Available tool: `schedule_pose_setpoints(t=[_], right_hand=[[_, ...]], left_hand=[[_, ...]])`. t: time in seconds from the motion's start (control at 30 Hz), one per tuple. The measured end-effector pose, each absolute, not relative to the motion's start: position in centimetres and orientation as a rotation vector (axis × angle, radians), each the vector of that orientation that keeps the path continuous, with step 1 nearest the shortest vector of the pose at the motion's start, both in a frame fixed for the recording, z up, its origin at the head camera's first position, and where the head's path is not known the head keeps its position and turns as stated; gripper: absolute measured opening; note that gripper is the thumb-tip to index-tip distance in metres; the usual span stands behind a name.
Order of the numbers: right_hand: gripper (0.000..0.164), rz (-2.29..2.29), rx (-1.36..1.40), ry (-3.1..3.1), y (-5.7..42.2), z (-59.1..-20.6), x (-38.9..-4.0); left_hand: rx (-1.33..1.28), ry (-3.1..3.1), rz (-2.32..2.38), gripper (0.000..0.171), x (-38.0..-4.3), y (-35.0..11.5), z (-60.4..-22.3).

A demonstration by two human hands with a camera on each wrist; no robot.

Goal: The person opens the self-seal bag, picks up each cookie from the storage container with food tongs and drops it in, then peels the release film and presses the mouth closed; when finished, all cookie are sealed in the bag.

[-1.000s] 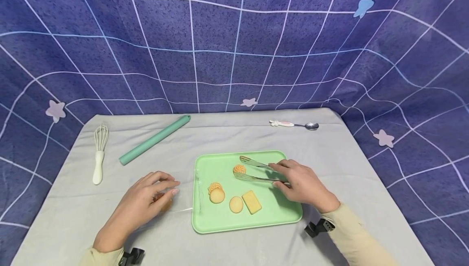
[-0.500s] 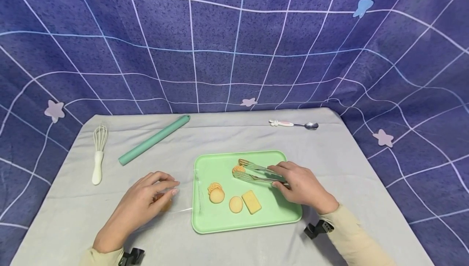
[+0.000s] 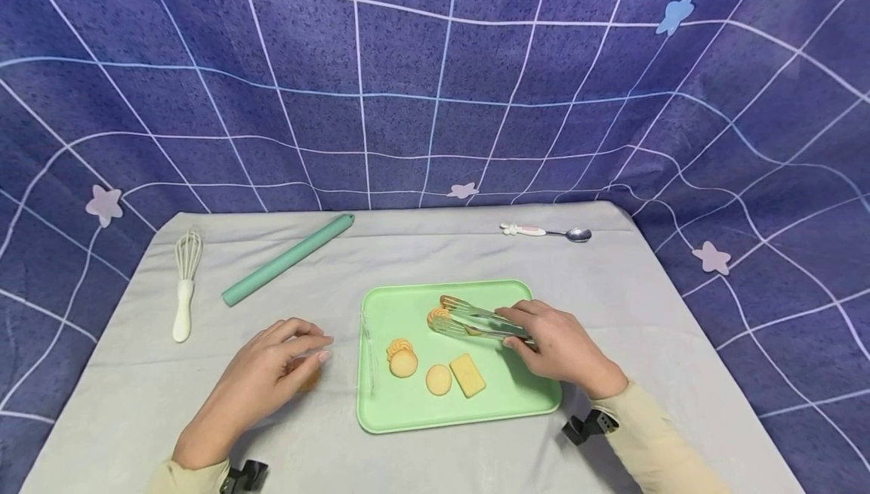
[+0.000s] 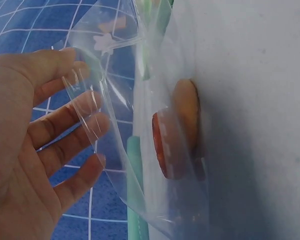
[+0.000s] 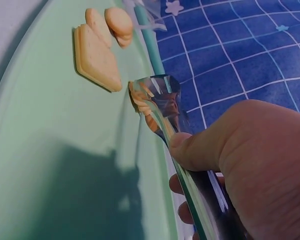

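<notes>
My right hand (image 3: 553, 339) grips metal tongs (image 3: 479, 324) over the light green tray (image 3: 408, 420). The tong heads stand on either side of a swirl cookie (image 5: 139, 97) on the tray. Nearer the front lie a rectangular biscuit (image 3: 467, 375), a round cookie (image 3: 438, 380), and another round cookie (image 3: 404, 363) overlapping a swirl one (image 3: 398, 346). To the left of the tray, my left hand (image 4: 45, 125) pinches the edge of a clear plastic bag (image 4: 132, 175), its mouth spread. Inside the bag are a brown-red cookie (image 4: 165, 145) and a tan cookie (image 4: 186, 112).
A teal rolling pin (image 3: 288, 260) lies behind the left hand, with a white whisk (image 3: 184, 286) at far left. A spoon (image 3: 546, 233) with a white and pink handle lies at the back right. A blue grid-patterned cloth (image 3: 408, 101) hangs behind the table.
The tongs have shifted slightly left and their heads have drawn a little closer together; the swirl cookie between them has slid slightly left. My left hand stays in place with the bag.
</notes>
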State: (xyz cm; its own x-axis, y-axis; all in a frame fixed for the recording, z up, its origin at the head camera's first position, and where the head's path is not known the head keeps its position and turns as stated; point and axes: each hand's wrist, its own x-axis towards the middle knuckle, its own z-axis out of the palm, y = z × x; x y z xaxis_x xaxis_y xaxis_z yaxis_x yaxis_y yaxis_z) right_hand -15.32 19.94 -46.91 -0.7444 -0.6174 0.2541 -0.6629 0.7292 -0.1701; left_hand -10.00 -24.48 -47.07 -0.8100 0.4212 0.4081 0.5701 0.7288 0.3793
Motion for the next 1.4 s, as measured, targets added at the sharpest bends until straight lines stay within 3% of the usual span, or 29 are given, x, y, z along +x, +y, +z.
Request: schedule_pose_setpoints(t=[1.0,1.4], right_hand=[[0.047,0.402,1.076,-2.731,19.1,-47.0,-15.4],[0.044,0.481,1.218,-2.649,16.0,-46.1,-14.8]], left_hand=[[-0.768,-2.638,-0.726,0.020,-10.0,-24.5,-47.1],[-0.764,-2.618,-0.722,0.020,-9.9,-24.7,-47.4]])
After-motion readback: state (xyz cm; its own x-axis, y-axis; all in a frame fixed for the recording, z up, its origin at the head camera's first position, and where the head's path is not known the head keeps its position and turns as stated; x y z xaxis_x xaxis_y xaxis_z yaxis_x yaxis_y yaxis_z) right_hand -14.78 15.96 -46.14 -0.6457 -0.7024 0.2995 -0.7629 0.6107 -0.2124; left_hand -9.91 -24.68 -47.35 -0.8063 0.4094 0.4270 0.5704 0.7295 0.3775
